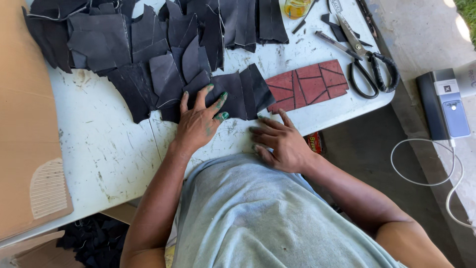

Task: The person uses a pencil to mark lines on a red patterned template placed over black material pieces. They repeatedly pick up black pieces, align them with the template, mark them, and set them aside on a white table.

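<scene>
My left hand (199, 121) lies flat on the white table (104, 144), fingers spread and stained green, its fingertips resting on the near edge of a pile of black leather pieces (163, 44). My right hand (278, 141) rests on the table's front edge just right of it, fingers loosely apart and pointing left, holding nothing. A black piece (245, 89) lies just beyond both hands. A red leather piece (307, 85) scored with cut lines sits to the right of it.
Large black-handled scissors (364, 59) and a thin tool (337, 44) lie at the table's right end, with a glass jar (296, 8) behind. Brown cardboard (25, 124) covers the left. A device with a white cable (444, 101) sits on the floor at right.
</scene>
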